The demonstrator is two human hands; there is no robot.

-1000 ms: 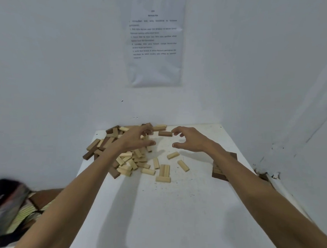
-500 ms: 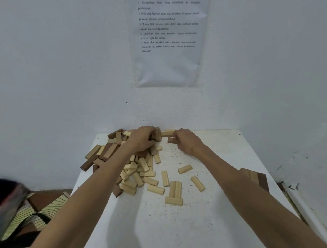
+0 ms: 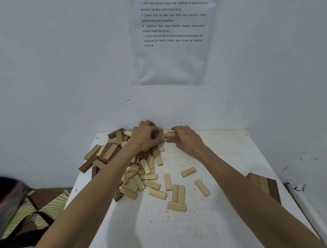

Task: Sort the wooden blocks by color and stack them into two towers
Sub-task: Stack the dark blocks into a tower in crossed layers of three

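Head view shows both our arms reaching to the far edge of the white table (image 3: 225,158), hands close together but not touching. Our left hand (image 3: 146,137) is curled down into the top of the mixed pile (image 3: 134,167); whether it actually holds a block is hidden by the knuckles. Our right hand (image 3: 187,139) pinches the end of a stacked pair (image 3: 170,135), a light block lying on a dark one, against the wall. Loose light blocks (image 3: 188,172) lie scattered near the middle, and a short started stack (image 3: 263,183) sits at the right edge, partly behind our right forearm.

We judge sorting is barely begun, so the risks are mostly clumsy ones. Our left forearm lies across the pile, and drawing it back could drag the dark blocks (image 3: 88,164) at the left rim off the table. Lifting the pair together would carry two colours to one tower. Swinging the right arm outward could knock the started stack.
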